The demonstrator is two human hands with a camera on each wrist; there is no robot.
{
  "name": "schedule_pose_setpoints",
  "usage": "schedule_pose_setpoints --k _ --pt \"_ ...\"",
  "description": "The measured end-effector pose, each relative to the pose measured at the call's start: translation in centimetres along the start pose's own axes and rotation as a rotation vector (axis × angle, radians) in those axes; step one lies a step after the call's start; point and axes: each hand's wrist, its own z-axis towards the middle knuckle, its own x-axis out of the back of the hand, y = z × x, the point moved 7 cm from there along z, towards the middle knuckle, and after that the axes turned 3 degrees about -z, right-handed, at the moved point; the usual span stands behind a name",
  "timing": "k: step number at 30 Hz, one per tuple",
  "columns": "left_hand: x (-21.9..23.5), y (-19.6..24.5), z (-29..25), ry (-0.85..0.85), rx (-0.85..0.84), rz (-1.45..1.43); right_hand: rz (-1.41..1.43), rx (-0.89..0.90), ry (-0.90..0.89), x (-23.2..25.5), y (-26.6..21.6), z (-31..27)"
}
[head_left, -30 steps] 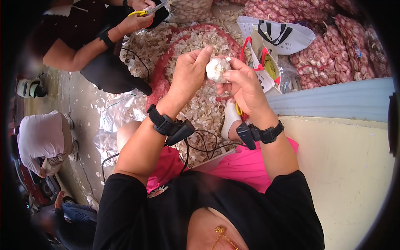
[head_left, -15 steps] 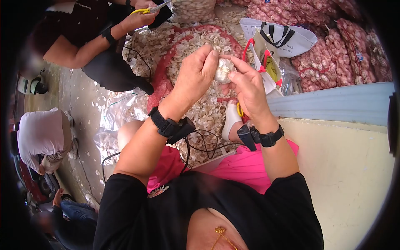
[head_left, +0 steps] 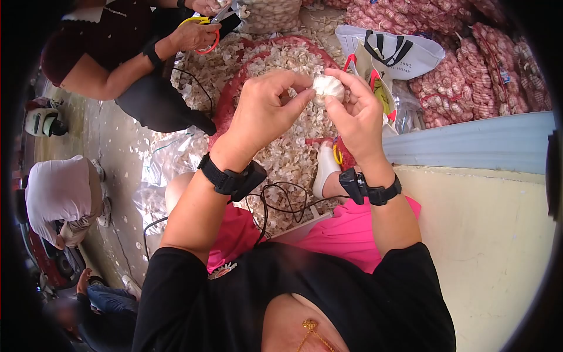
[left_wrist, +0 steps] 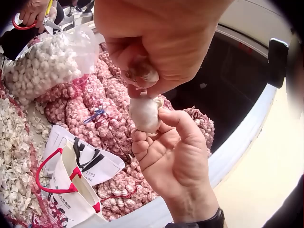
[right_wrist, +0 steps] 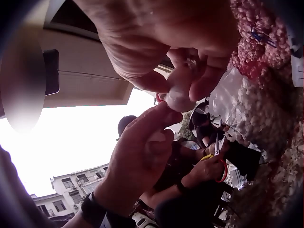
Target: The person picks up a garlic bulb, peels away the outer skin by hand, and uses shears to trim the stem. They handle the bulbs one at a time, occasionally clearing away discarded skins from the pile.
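A white garlic bulb (head_left: 328, 88) is held between the thumb and fingers of my right hand (head_left: 359, 117). My left hand (head_left: 264, 108) has its thumb and bent forefinger together at the bulb's left edge. In the left wrist view, the left hand (left_wrist: 159, 42) pinches the top of the bulb (left_wrist: 145, 114), while the right hand (left_wrist: 178, 161) grips it from below. The right wrist view has the bulb (right_wrist: 179, 90) between the right hand's fingers (right_wrist: 166, 42), with the left hand's fingertips (right_wrist: 168, 114) touching it. Whatever lies inside the left hand's curled fingers is unclear.
Loose garlic skins (head_left: 287, 158) lie on red netting below my hands. A white bag (head_left: 404, 56) and net sacks of garlic (head_left: 451, 88) are at the right. Another person holds scissors (head_left: 205, 22) at the upper left; a pale wall (head_left: 469, 234) stands at the right.
The bulb and right hand have moved slightly right and up. My left thumb has swung from pointing up to meeting the forefinger at the bulb. The other person's scissors have turned.
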Motion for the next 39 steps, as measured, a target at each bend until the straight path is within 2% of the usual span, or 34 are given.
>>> schedule_pose_setpoints --k 1,3,6,9,11,15,16,17,18,20,23,27,30,32,33,35,39 --pt "0.1 0.2 0.0 -0.025 0.003 0.045 0.000 -0.001 0.000 0.0 0.0 0.0" --pt "-0.1 0.1 -0.1 -0.048 0.008 0.088 -0.196 0.085 -0.036 -0.3 -0.8 0.0" --pt "-0.1 0.0 -0.2 -0.034 -0.027 0.075 -0.256 0.110 -0.038 -0.4 -1.1 -0.2" --pt "-0.4 -0.3 -0.3 -0.072 0.019 0.134 -0.302 0.110 -0.049 -0.6 -1.3 -0.2" --pt "-0.5 0.3 -0.4 0.000 -0.163 0.249 -0.298 0.101 -0.051 -0.7 -1.3 -0.3" --pt "-0.4 0.5 -0.4 0.028 -0.143 0.267 -0.189 0.025 -0.093 -0.6 0.0 -0.1" --pt "-0.3 0.2 -0.3 0.027 -0.075 0.221 -0.189 0.025 -0.093 -0.4 -0.2 -0.1" --pt "-0.2 -0.2 -0.1 0.027 -0.007 0.174 -0.057 -0.109 -0.134 -0.5 0.3 -0.2" --pt "-0.1 -0.1 -0.1 0.028 -0.007 0.174 0.076 -0.243 -0.175 -0.7 0.8 -0.4" --pt "0.0 -2.0 -0.2 0.028 0.277 -0.048 0.177 -0.277 -0.188 -0.6 1.0 -0.2" --pt "0.2 -3.9 -0.1 0.059 0.351 -0.167 0.362 -0.326 -0.203 -0.5 1.4 -0.1" --pt "0.7 -4.9 -0.1 0.080 0.381 -0.109 0.534 -0.330 -0.227 -0.6 1.2 0.0" --pt "0.9 -4.8 0.0 0.125 0.358 -0.086 0.492 -0.315 -0.207 -0.8 0.6 0.0" --pt "0.1 -3.7 -0.2 0.110 0.447 -0.410 0.424 -0.293 -0.186 -0.9 0.5 0.0" --pt "0.2 -3.0 -0.3 0.109 0.446 -0.410 0.355 -0.271 -0.165 -0.7 0.5 0.0" --pt "-1.0 -2.1 -0.7 -0.101 0.512 -0.356 0.327 -0.255 -0.174 -0.8 0.6 0.0" --pt "-1.0 -2.9 -0.8 -0.124 0.554 -0.371 0.235 -0.214 -0.194 -1.2 0.4 -0.1"
